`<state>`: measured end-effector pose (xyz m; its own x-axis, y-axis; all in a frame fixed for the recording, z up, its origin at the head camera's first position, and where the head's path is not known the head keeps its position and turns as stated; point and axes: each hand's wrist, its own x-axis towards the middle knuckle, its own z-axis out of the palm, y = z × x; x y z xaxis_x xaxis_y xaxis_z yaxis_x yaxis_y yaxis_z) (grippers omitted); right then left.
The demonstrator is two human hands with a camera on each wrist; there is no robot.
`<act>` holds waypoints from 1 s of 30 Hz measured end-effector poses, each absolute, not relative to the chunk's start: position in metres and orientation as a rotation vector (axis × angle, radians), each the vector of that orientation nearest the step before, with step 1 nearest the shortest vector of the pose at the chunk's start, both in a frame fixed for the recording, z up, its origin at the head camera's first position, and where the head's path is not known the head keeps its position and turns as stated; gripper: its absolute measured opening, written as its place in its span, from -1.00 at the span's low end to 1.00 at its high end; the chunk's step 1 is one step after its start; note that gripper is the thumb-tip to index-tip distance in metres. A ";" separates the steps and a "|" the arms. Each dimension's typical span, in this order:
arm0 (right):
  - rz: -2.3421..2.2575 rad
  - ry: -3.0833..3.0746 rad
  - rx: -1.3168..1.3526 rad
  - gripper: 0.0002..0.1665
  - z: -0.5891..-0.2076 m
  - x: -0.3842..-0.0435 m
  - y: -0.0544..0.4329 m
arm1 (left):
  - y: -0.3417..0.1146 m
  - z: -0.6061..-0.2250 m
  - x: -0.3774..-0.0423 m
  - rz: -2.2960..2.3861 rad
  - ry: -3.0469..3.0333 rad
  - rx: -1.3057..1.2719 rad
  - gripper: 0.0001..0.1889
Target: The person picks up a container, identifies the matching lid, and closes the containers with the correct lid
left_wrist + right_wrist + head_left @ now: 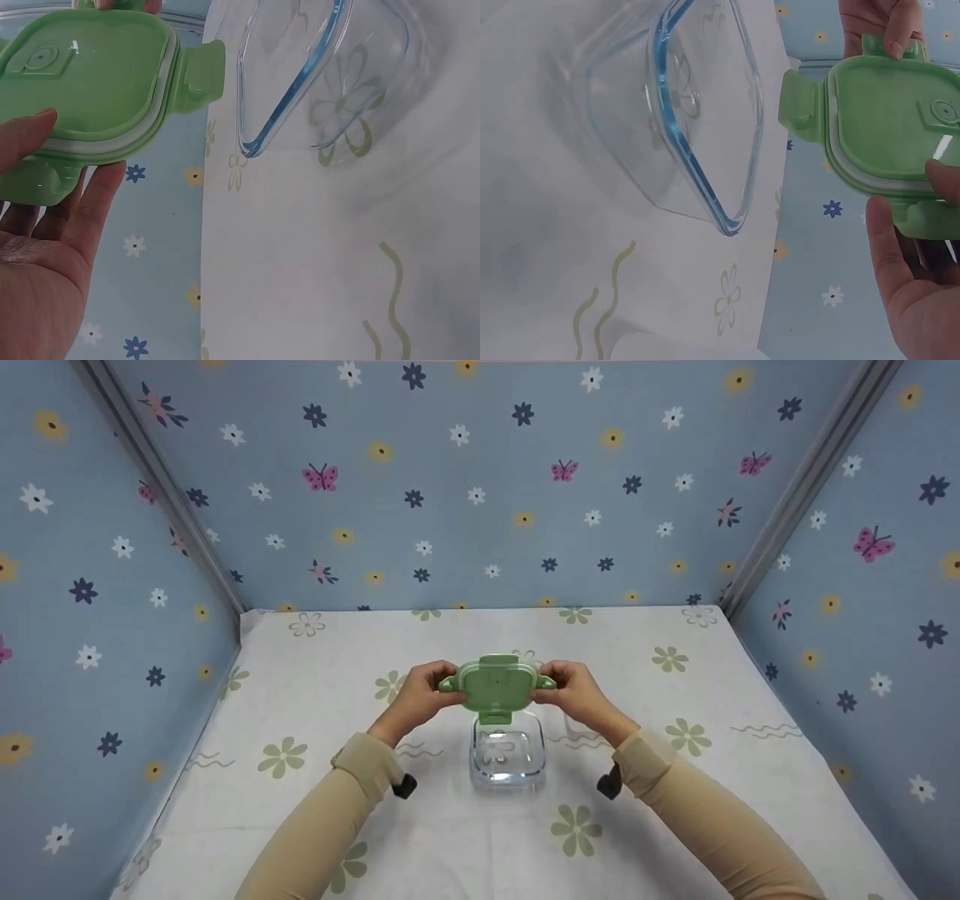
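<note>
A green plastic lid (pixel 496 687) with flaps on its sides is held up over the far edge of a clear glass container (pixel 508 769). My left hand (pixel 425 691) pinches the lid's left flap between thumb and fingers. On the other side, my right hand (pixel 576 691) grips the right flap the same way. In the left wrist view the lid (pixel 97 71) shows a pale seal along its rim and a small round valve. The glass container (pixel 667 112) stands uncovered on the cloth, apart from the lid in the right wrist view.
A white cloth (pixel 300 825) with green flowers covers the table. Blue flowered panels (pixel 465 495) close off the back and both sides, joined by grey posts (pixel 810 487) at the corners. A dark wrist device (pixel 405 786) hangs below the left cuff.
</note>
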<state>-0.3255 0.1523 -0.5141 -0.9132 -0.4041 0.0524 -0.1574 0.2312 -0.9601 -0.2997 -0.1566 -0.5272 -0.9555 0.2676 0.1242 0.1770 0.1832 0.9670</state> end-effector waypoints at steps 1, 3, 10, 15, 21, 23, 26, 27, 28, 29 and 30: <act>-1.746 2.298 -0.550 -0.79 -0.515 -0.325 0.152 | -0.157 -0.528 -0.300 1.913 2.355 0.439 -0.70; -1.742 2.304 -0.577 -0.79 -0.517 -0.324 0.153 | -0.157 -0.530 -0.301 1.915 2.349 0.427 -0.71; -1.765 2.319 -0.633 -0.82 -0.522 -0.324 0.153 | -0.157 -0.534 -0.301 1.927 2.346 0.423 -0.74; -1.801 2.311 -0.636 -0.83 -0.525 -0.323 0.154 | -0.159 -0.535 -0.298 1.885 2.349 0.416 -0.75; -1.795 2.332 -0.615 -0.87 -0.529 -0.321 0.159 | -0.162 -0.539 -0.295 1.791 2.362 0.391 -0.62; -1.792 2.354 -0.619 -0.87 -0.530 -0.321 0.161 | -0.163 -0.540 -0.295 1.775 2.362 0.392 -0.58; -1.790 2.389 -0.630 -0.88 -0.531 -0.320 0.164 | -0.166 -0.541 -0.295 1.763 2.348 0.392 -0.53; -1.792 2.399 -0.635 -0.88 -0.531 -0.320 0.164 | -0.166 -0.541 -0.295 1.765 2.335 0.391 -0.52; -1.791 2.409 -0.642 -0.88 -0.532 -0.319 0.165 | -0.167 -0.541 -0.296 1.770 2.317 0.392 -0.50; -1.789 2.421 -0.651 -0.88 -0.532 -0.319 0.166 | -0.167 -0.541 -0.296 1.778 2.295 0.391 -0.50; -1.792 2.429 -0.658 -0.88 -0.533 -0.319 0.166 | -0.167 -0.541 -0.297 1.788 2.271 0.387 -0.49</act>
<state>-0.3187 0.1662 -0.5329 -0.9080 -0.3647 0.2061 -0.3046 0.2368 -0.9226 -0.2965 -0.1675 -0.5414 -0.9401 0.3407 -0.0131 0.0672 0.2228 0.9725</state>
